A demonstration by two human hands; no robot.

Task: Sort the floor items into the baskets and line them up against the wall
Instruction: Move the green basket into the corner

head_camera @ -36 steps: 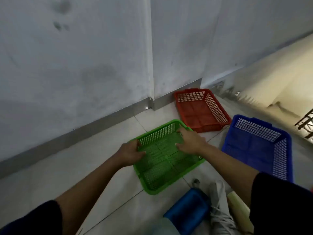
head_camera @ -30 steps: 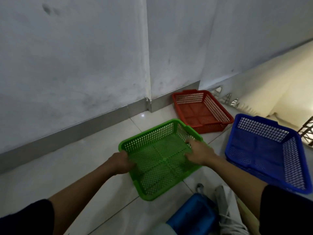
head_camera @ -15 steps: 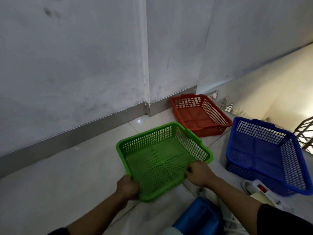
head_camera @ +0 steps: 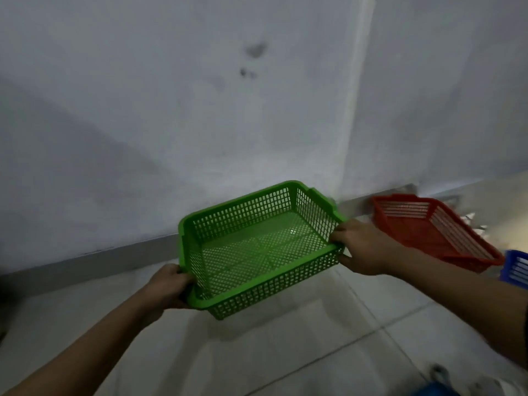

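Note:
An empty green mesh basket hangs above the tiled floor, lifted and tilted, close to the wall's grey skirting. My left hand grips its near left corner. My right hand grips its right rim. A red mesh basket lies empty on the floor to the right, by the wall's corner. Only a sliver of the blue basket shows at the right edge.
The white wall with a grey skirting strip runs across the back. A protruding wall corner stands behind the red basket. A blue object and a white item peek in at the bottom right.
Both hands slid from inside the green basket to its near edge and rim, then lifted it off the floor. The view swung left, pushing the red and blue baskets toward the right edge.

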